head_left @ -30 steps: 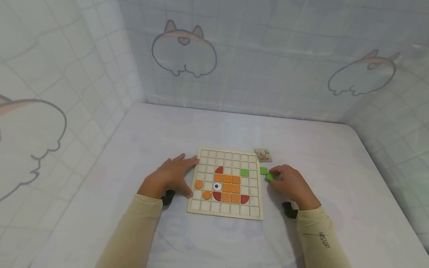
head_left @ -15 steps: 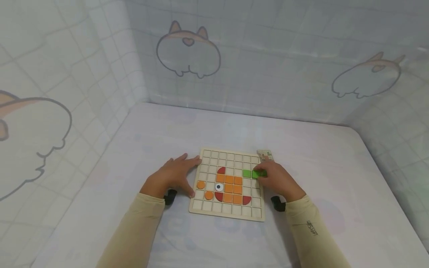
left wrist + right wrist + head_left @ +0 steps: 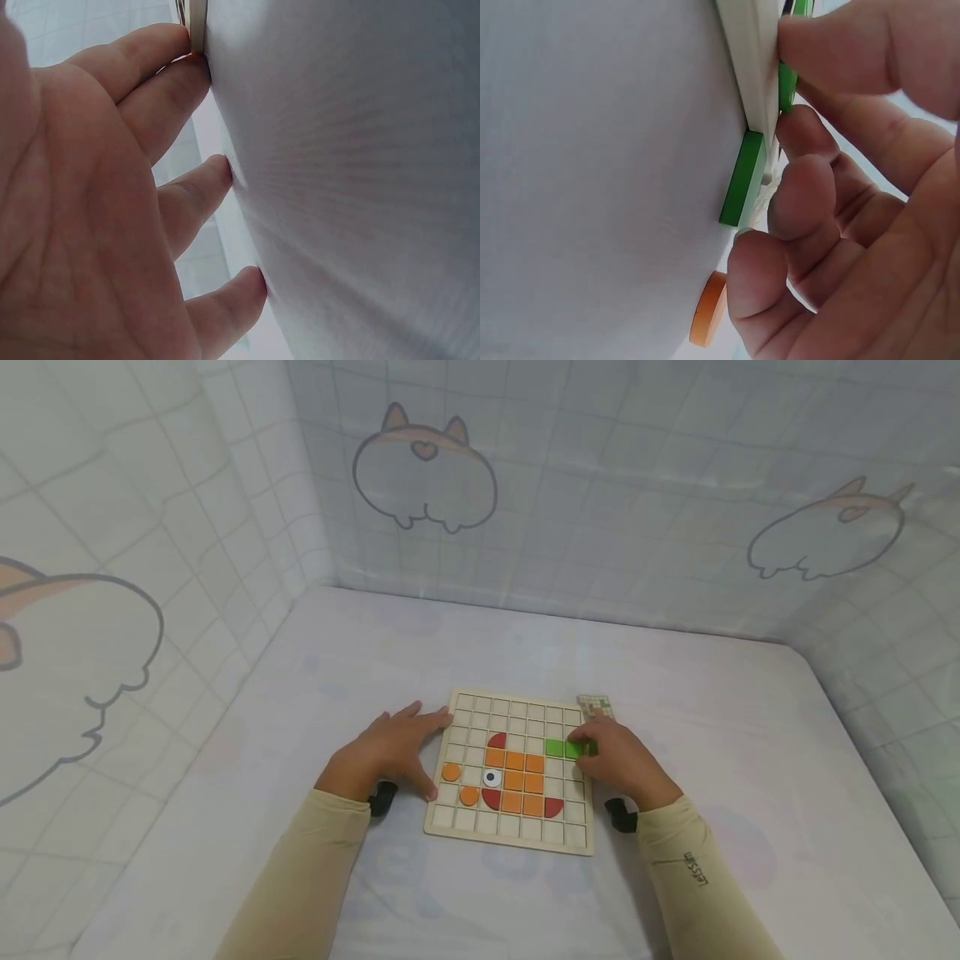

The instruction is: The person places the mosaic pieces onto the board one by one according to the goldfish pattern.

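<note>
A square wooden grid board (image 3: 510, 843) lies flat on the table. My left hand (image 3: 390, 752) has its fingers spread at the board's left edge, with fingertips against the edge and the tabletop in the left wrist view. My right hand (image 3: 624, 760) pinches a green square tile (image 3: 573, 750) between thumb and finger, over a right-column cell. Left of it sits another green square tile (image 3: 554, 747) in its cell. Orange square tiles (image 3: 514, 782), red quarter-round tiles (image 3: 553, 807), an orange disc (image 3: 451, 772) and a white eye piece (image 3: 491, 777) also occupy cells.
Beyond the right hand lies a small pattern card (image 3: 594, 702), partly covered by the fingers. Another green tile (image 3: 742, 180) rests on the table against the board's edge, with an orange round piece (image 3: 708, 309) farther along. White patterned sheeting (image 3: 615, 518) walls in the table.
My right hand has carried a green tile leftward from the table onto the board's right column, beside the other green tile. The left hand stays at the board's edge.
</note>
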`<state>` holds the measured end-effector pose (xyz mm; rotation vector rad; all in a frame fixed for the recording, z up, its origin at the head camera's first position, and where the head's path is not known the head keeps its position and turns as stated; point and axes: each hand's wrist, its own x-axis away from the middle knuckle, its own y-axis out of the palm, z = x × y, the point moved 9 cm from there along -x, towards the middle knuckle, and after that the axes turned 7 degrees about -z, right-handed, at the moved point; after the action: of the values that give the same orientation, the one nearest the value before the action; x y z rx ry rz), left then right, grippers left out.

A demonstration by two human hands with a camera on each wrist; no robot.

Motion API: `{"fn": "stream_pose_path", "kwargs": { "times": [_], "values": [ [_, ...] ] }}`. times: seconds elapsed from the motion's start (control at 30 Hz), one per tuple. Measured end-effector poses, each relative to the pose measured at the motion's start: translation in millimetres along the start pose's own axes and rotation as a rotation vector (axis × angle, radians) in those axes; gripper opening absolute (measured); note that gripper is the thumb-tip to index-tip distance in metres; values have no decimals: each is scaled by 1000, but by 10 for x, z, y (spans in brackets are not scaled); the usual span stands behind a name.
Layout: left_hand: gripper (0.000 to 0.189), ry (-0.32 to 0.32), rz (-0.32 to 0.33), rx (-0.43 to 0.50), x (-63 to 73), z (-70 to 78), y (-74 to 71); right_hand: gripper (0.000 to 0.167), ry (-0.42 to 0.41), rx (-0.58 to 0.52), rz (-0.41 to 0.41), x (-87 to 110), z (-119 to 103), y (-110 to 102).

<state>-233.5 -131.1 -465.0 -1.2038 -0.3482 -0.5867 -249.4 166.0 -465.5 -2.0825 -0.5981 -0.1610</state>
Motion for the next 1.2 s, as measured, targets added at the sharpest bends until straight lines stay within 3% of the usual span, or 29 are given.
{"fn": "stream_pose_path", "kwargs": {
  "times": [0.17, 0.33, 0.57, 0.83, 1.2],
  "values": [
    [125, 5, -6, -10, -15, 8, -5, 43, -12, -20, -21, 13, 0, 11],
    [125, 13, -1, -26, -21, 26, -22, 46, -23, -28, 17, 67, 55, -84],
    [124, -9, 0, -23, -6, 20, -54, 52, 61, -86, 43, 142, 285, -198],
    [124, -29, -3, 1, 18, 9, -66, 55, 93, -148, 41, 137, 439, -178],
    [124, -13, 8, 5, 9, -1, -9, 50, 111, -103, 48, 115, 441, -128]
  ]
}}
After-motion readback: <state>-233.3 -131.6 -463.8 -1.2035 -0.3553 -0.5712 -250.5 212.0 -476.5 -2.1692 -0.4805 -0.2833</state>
